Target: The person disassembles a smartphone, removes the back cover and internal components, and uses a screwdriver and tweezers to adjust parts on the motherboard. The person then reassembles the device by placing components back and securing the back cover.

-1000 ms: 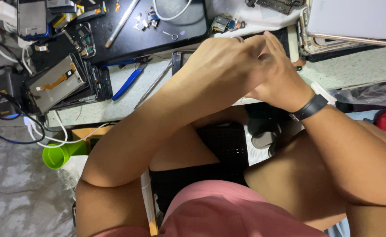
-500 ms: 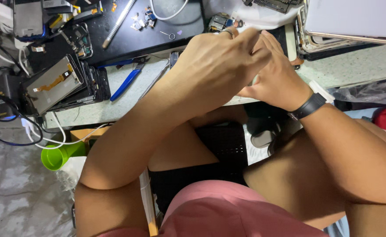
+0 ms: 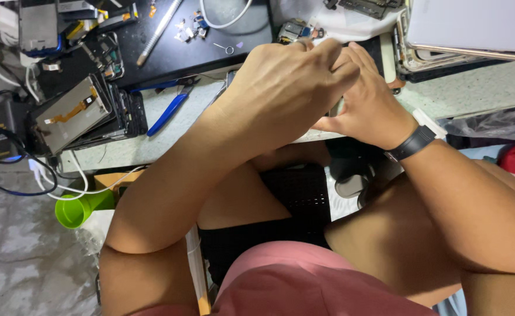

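A dark phone (image 3: 380, 55), mostly hidden, lies on the bench (image 3: 474, 93) under both hands; left hand (image 3: 286, 88) curls over it, right hand (image 3: 368, 105) braces alongside, grips unclear. Pressing blind might crack it

Left hand (image 3: 286, 88) folds over right hand (image 3: 365, 105) above the workbench (image 3: 474, 93), blue pliers (image 3: 169, 111) and stacked phone screens (image 3: 73, 114) alongside.

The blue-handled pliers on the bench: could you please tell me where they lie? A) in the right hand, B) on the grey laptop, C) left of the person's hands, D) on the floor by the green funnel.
C: the blue-handled pliers lie on the bench, left of the left hand, untouched.
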